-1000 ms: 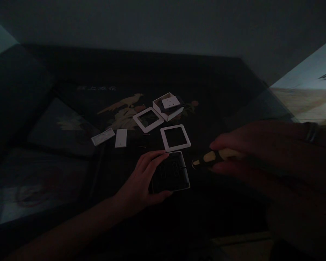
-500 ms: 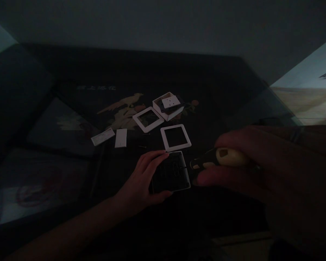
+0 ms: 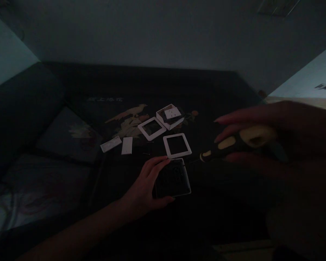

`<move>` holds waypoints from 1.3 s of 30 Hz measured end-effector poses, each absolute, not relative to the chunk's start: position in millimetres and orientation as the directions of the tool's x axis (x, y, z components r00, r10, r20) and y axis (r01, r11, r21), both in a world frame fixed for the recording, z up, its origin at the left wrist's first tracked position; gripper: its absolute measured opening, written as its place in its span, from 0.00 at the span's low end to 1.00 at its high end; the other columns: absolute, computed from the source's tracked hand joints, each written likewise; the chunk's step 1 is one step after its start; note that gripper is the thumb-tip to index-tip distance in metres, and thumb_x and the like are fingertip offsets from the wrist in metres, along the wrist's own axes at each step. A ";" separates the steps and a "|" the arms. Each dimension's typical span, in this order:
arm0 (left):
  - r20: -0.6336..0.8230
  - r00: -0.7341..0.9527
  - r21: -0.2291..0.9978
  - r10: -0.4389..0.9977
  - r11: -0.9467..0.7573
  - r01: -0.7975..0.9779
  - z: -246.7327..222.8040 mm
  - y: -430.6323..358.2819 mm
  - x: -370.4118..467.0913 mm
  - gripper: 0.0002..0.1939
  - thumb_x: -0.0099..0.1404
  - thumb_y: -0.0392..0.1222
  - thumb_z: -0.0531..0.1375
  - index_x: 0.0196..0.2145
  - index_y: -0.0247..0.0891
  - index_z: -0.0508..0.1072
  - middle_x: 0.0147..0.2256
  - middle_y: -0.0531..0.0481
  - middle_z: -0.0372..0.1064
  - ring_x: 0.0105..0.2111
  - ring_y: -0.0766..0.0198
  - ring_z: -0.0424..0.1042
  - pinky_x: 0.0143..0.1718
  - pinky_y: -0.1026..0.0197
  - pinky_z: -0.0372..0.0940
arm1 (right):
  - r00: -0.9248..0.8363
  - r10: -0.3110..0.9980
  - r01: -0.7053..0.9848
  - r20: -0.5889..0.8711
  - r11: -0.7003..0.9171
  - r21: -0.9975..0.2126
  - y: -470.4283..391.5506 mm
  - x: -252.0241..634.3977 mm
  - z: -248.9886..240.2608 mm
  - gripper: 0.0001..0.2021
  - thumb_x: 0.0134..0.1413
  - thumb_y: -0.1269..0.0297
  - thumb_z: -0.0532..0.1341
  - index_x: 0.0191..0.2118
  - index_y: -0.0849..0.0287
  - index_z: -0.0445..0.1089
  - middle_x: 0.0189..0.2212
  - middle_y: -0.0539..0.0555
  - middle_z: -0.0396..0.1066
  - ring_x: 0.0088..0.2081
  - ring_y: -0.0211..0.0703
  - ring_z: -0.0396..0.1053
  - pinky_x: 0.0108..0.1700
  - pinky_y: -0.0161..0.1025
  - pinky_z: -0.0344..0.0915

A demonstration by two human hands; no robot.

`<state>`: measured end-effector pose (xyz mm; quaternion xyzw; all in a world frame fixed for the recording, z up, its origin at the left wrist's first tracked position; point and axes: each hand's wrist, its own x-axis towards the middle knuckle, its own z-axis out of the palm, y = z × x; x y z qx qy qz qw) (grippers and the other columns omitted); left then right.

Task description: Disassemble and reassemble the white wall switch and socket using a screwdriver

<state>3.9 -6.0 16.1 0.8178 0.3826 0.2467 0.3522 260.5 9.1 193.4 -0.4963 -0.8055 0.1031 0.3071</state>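
In dim light, my left hand (image 3: 149, 185) grips the left side of a square white box with a dark inside (image 3: 174, 179), its thumb at the near edge and fingers at the far edge. My right hand (image 3: 260, 137) holds a yellow-and-black screwdriver (image 3: 230, 143) by the handle, its shaft pointing left toward the box's far right corner. Whether the tip touches the box is too dark to tell. Just beyond the box lies a square white frame (image 3: 167, 148).
Farther back, another white frame (image 3: 141, 128) leans close to a white box (image 3: 165, 125) with a socket plate (image 3: 172, 112) on top. Two white rectangular plates (image 3: 127, 145) lie to the left, with small screws (image 3: 146, 153) near them. The dark table (image 3: 212, 87) meets a wall.
The screwdriver has tilted and shifted to the right and up, and my right fingers have loosened around its handle. My left hand keeps its hold on the box. The view has tipped upward slightly.
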 end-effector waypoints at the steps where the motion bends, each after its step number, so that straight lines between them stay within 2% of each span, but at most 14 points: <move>1: 0.131 0.585 0.770 0.800 -0.454 0.449 16.4 -6.0 3.8 0.49 0.58 0.46 0.70 0.67 0.49 0.46 0.65 0.37 0.48 0.65 0.42 0.53 0.64 0.32 0.56 | -0.293 0.866 0.730 0.406 0.477 -0.489 14.0 262.2 195.0 0.10 0.56 0.55 0.67 0.44 0.41 0.74 0.37 0.45 0.77 0.35 0.45 0.75 0.33 0.41 0.70; 3: 0.126 0.586 0.779 0.800 -0.446 0.442 16.7 -6.1 3.3 0.50 0.57 0.47 0.71 0.67 0.49 0.45 0.65 0.37 0.47 0.65 0.41 0.53 0.64 0.31 0.55 | -0.261 0.876 0.678 0.405 0.465 -0.570 27.1 266.8 191.5 0.06 0.54 0.57 0.69 0.37 0.47 0.75 0.32 0.47 0.77 0.31 0.42 0.74 0.31 0.39 0.71; 5: 0.129 0.584 0.787 0.801 -0.441 0.431 16.9 -6.3 3.0 0.48 0.59 0.46 0.70 0.67 0.48 0.46 0.66 0.36 0.47 0.66 0.41 0.53 0.64 0.31 0.55 | -0.200 0.916 0.607 0.346 0.394 -0.690 40.4 275.0 175.9 0.08 0.47 0.60 0.72 0.32 0.51 0.74 0.30 0.47 0.77 0.30 0.40 0.74 0.30 0.37 0.70; 7: 0.150 0.576 0.793 0.804 -0.446 0.415 16.8 -6.6 3.1 0.43 0.63 0.46 0.67 0.67 0.48 0.46 0.66 0.36 0.47 0.66 0.42 0.52 0.64 0.31 0.55 | -0.107 0.962 0.510 0.252 0.271 -0.817 47.8 286.9 148.4 0.08 0.46 0.64 0.72 0.32 0.51 0.73 0.33 0.48 0.79 0.33 0.40 0.76 0.34 0.37 0.73; 9: 0.178 0.555 0.796 0.812 -0.451 0.403 16.7 -7.2 3.9 0.38 0.66 0.45 0.63 0.67 0.47 0.47 0.66 0.37 0.49 0.66 0.44 0.53 0.64 0.33 0.56 | 0.051 0.992 0.326 0.113 0.091 -0.941 46.0 300.2 114.4 0.11 0.44 0.61 0.73 0.31 0.52 0.71 0.40 0.50 0.81 0.41 0.46 0.78 0.44 0.43 0.75; 11: 0.197 0.523 0.796 0.829 -0.447 0.408 18.2 -7.6 5.0 0.33 0.69 0.43 0.60 0.66 0.47 0.50 0.65 0.38 0.52 0.65 0.47 0.55 0.64 0.37 0.58 | 0.164 0.980 0.284 0.114 0.063 -0.957 36.4 312.3 81.7 0.15 0.44 0.53 0.72 0.29 0.53 0.67 0.39 0.52 0.82 0.41 0.50 0.80 0.44 0.49 0.76; 16: 0.331 0.386 0.686 0.861 -0.500 0.528 39.0 -1.7 -1.8 0.27 0.70 0.37 0.56 0.64 0.45 0.54 0.61 0.41 0.61 0.62 0.53 0.63 0.61 0.45 0.64 | 0.308 0.945 0.359 0.108 -0.011 -0.933 13.0 330.8 38.2 0.15 0.44 0.52 0.72 0.30 0.54 0.69 0.39 0.59 0.82 0.41 0.57 0.80 0.41 0.53 0.77; 19: 0.425 0.329 0.583 0.843 -0.533 0.613 56.0 9.6 -15.0 0.19 0.71 0.34 0.54 0.57 0.44 0.63 0.53 0.45 0.71 0.54 0.57 0.71 0.56 0.51 0.68 | 0.323 0.938 0.421 0.128 -0.021 -0.907 14.0 335.3 35.2 0.16 0.44 0.50 0.72 0.31 0.54 0.71 0.38 0.59 0.82 0.40 0.59 0.80 0.40 0.53 0.77; 22: 0.390 0.390 0.446 0.834 -0.542 0.712 60.7 26.4 -26.9 0.13 0.71 0.35 0.54 0.51 0.42 0.71 0.47 0.47 0.74 0.47 0.58 0.75 0.50 0.54 0.71 | 0.305 0.939 0.484 0.156 -0.012 -0.875 18.9 336.5 34.3 0.16 0.45 0.47 0.71 0.32 0.53 0.72 0.39 0.59 0.82 0.39 0.58 0.80 0.40 0.53 0.77; 24: 0.305 0.485 0.318 0.819 -0.568 0.759 55.4 38.4 -30.1 0.11 0.71 0.35 0.54 0.48 0.41 0.73 0.45 0.46 0.75 0.45 0.57 0.75 0.48 0.52 0.71 | 0.304 0.935 0.535 0.184 -0.008 -0.845 19.7 336.1 31.4 0.15 0.48 0.47 0.69 0.32 0.52 0.72 0.39 0.58 0.81 0.40 0.58 0.79 0.41 0.54 0.76; 26: 0.241 0.534 0.254 0.810 -0.584 0.771 46.9 48.9 -29.7 0.09 0.71 0.34 0.55 0.45 0.40 0.74 0.43 0.47 0.75 0.44 0.56 0.75 0.47 0.50 0.71 | 0.306 0.927 0.589 0.218 -0.004 -0.808 18.1 335.4 27.1 0.13 0.50 0.48 0.67 0.33 0.51 0.71 0.41 0.58 0.81 0.41 0.58 0.79 0.43 0.56 0.75; 32: 0.184 0.556 0.228 0.811 -0.585 0.778 35.2 59.7 -25.8 0.07 0.70 0.34 0.58 0.45 0.40 0.73 0.44 0.48 0.75 0.45 0.55 0.73 0.48 0.48 0.69 | 0.221 0.942 0.735 0.253 0.009 -0.677 13.1 331.3 16.9 0.10 0.54 0.52 0.63 0.36 0.51 0.71 0.43 0.57 0.79 0.41 0.59 0.77 0.45 0.57 0.73; 36: 0.173 0.606 0.258 0.777 -0.629 0.733 41.7 58.8 -22.6 0.08 0.70 0.34 0.59 0.46 0.39 0.73 0.45 0.46 0.74 0.46 0.55 0.73 0.49 0.48 0.68 | 0.147 0.965 0.794 0.216 0.015 -0.608 15.0 327.9 13.2 0.13 0.58 0.52 0.58 0.44 0.52 0.72 0.45 0.59 0.79 0.39 0.60 0.79 0.39 0.55 0.74; 39: 0.167 0.665 0.271 0.728 -0.682 0.679 43.7 63.3 -15.5 0.08 0.70 0.33 0.59 0.46 0.38 0.73 0.45 0.46 0.74 0.47 0.55 0.72 0.50 0.49 0.67 | 0.116 0.971 0.820 0.207 0.024 -0.572 16.1 325.8 11.1 0.15 0.60 0.53 0.56 0.47 0.52 0.71 0.49 0.60 0.78 0.41 0.59 0.79 0.40 0.55 0.75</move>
